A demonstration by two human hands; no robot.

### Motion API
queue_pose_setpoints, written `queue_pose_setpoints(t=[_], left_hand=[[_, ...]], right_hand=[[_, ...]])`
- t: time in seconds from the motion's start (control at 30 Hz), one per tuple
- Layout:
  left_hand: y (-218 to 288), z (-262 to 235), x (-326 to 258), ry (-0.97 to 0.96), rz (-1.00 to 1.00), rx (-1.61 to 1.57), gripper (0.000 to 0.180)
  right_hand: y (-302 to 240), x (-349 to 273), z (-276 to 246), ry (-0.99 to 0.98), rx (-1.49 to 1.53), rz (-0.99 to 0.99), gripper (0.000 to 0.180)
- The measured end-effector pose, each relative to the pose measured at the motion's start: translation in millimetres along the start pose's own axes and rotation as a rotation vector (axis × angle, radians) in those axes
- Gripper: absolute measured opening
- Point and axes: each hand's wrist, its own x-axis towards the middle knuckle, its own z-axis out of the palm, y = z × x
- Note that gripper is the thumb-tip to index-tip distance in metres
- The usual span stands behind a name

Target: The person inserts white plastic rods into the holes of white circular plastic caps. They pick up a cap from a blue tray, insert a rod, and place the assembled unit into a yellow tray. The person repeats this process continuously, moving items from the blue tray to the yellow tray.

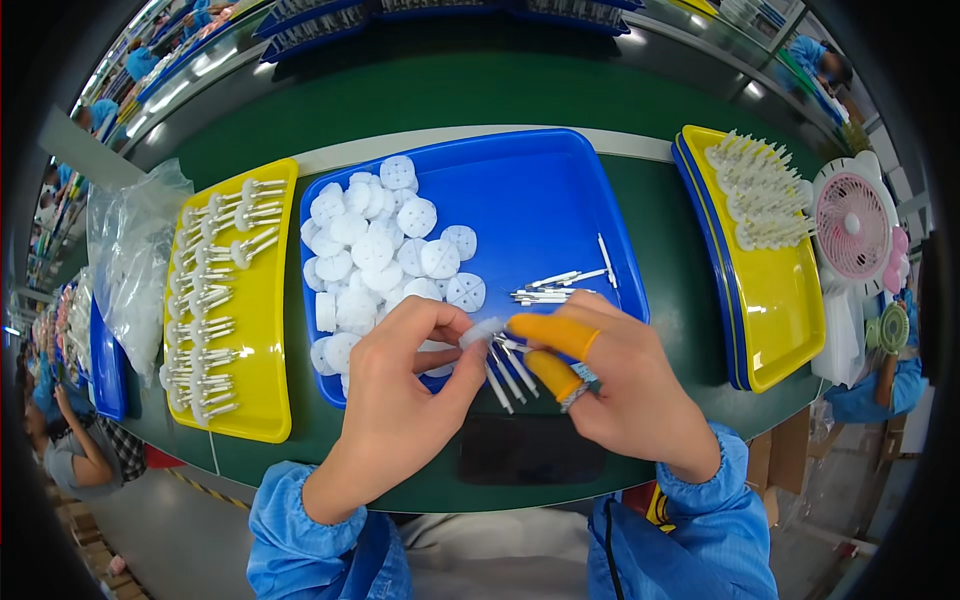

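Observation:
My left hand [400,385] pinches a white round plastic disc [482,331] by its edge, over the near side of a blue tray [540,200]. Several thin white rods with metal ends [508,376] stick out from that disc toward me. Against the disc, my right hand [635,375], in yellow finger cots on thumb and forefinger, is closed on a thin rod [515,345]; the fingertips partly hide it. Loose white discs with small holes [372,250] are heaped in the tray's left half. Loose rods [548,291] lie at its right, just beyond my right hand.
A yellow tray [265,370] at left holds rows of discs fitted with rods. At right, another yellow tray [775,330], stacked on blue ones, holds more. Beyond it stands a pink-and-white fan [852,218]. A dark flat object [530,450] lies near the table edge; a plastic bag [135,250] lies far left.

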Motion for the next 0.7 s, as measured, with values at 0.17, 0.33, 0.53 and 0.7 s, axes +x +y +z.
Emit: queue_pose_setpoints(t=[0.17,0.33,0.53,0.7], left_hand=[[4,1,2,0.003,0.072,0.044,0.014],[6,1,1,0.013,0.056,0.08,0.015],[4,3,0,0.042,0.03,0.08,0.015],[-1,3,0,0.051,0.104,0.144,0.014]], right_hand=[[2,-1,5,-0.036,-0.073,-0.052,0.055],[9,-1,2,-0.027,-0.16,-0.043,0.055],[13,2,6,-0.006,-0.197,-0.05,0.052],[8,2,10,-0.009,-0.215,-0.085,0.051]])
